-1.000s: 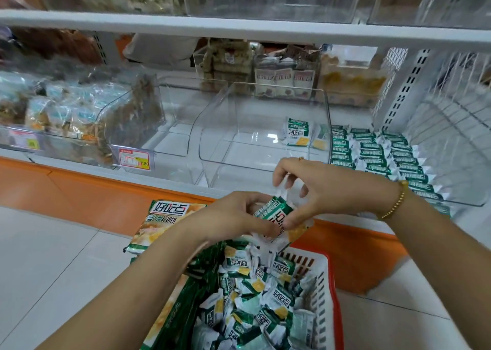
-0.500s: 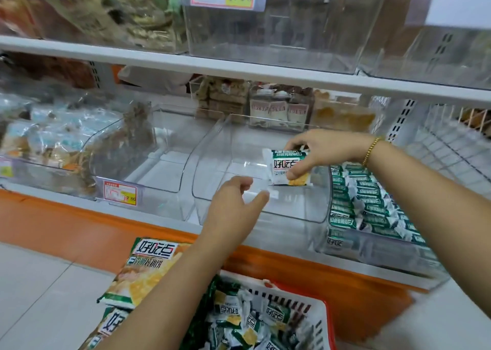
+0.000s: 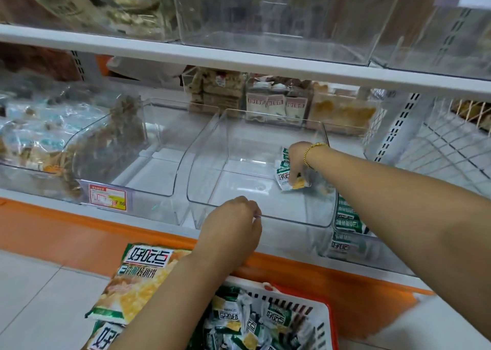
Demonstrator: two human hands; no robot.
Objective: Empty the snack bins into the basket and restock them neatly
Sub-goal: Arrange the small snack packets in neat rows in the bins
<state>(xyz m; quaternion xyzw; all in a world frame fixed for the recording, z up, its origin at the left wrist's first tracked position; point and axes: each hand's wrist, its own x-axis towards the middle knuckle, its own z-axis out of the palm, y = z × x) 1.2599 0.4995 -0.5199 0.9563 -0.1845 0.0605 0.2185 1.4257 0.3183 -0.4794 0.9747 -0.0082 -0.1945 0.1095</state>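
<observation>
A clear plastic snack bin (image 3: 207, 163) stands on the lower shelf, nearly bare. My right hand (image 3: 297, 161) reaches deep into its right rear corner and grips small green-and-white snack packets (image 3: 284, 175), which stand against the bin's right wall. My left hand (image 3: 231, 227) rests on the bin's front rim with its fingers curled on the edge. Below, a red-and-white basket (image 3: 325, 320) holds several of the same small packets (image 3: 276, 319). Large snack bags (image 3: 140, 278) lie at the basket's left.
A second clear bin (image 3: 159, 147) stands to the left, beside a bin of mixed wrapped snacks (image 3: 39, 142). On the right, a bin (image 3: 348, 232) is packed with neat rows of green packets. A wire basket (image 3: 451, 147) sits far right. An upper shelf (image 3: 239, 54) overhangs.
My right hand has carried the packet from the basket into the bin and down to its right rear corner. My left hand has moved from the basket to the bin's front rim.
</observation>
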